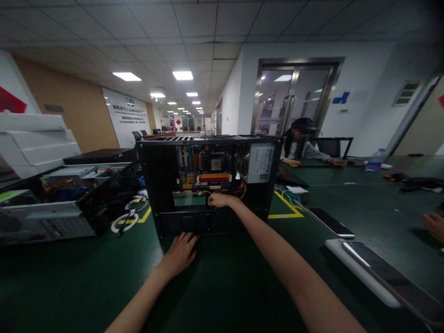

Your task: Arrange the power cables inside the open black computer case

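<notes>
An open black computer case (183,224) stands upright on the green table, its inside facing me. A motherboard (215,164) with red and yellow slots and a silver power supply (261,163) show within. My right hand (219,200) reaches into the lower middle of the case, below the board, with its fingers curled closed; what they hold, if anything, is hidden. Thin yellow and red cables (240,188) run just above it. My left hand (181,252) lies on the table with its fingers spread, their tips at the bottom front edge of the case.
Another opened computer (52,222) and a coiled white cable (125,223) are on the left. To the right lie phones (331,223), coloured wires (289,196) and a water bottle (375,161). A person (301,143) sits across the table; another hand (435,225) shows at the right edge.
</notes>
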`<move>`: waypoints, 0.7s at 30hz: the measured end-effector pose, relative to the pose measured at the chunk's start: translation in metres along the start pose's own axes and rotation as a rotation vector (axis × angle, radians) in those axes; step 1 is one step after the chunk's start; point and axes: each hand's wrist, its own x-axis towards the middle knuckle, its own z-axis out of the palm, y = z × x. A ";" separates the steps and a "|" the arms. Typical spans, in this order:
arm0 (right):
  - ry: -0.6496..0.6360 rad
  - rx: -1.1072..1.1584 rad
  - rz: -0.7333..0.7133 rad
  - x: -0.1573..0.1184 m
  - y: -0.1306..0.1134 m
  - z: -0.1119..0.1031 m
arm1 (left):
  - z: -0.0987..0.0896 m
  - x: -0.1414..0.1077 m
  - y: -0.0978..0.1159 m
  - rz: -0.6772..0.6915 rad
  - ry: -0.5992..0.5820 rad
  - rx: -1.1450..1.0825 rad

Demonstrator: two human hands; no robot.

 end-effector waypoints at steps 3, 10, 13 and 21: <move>-0.105 -0.080 0.030 0.015 -0.002 0.003 | 0.000 -0.001 0.000 0.007 0.005 -0.007; -0.229 -0.024 0.124 0.032 0.006 0.011 | 0.001 0.000 -0.001 0.017 0.008 -0.007; -0.251 0.015 0.174 0.034 0.011 0.015 | 0.001 0.000 -0.001 0.021 0.015 -0.010; -0.352 0.259 0.213 0.036 0.019 0.024 | 0.000 0.000 0.000 0.011 0.007 -0.015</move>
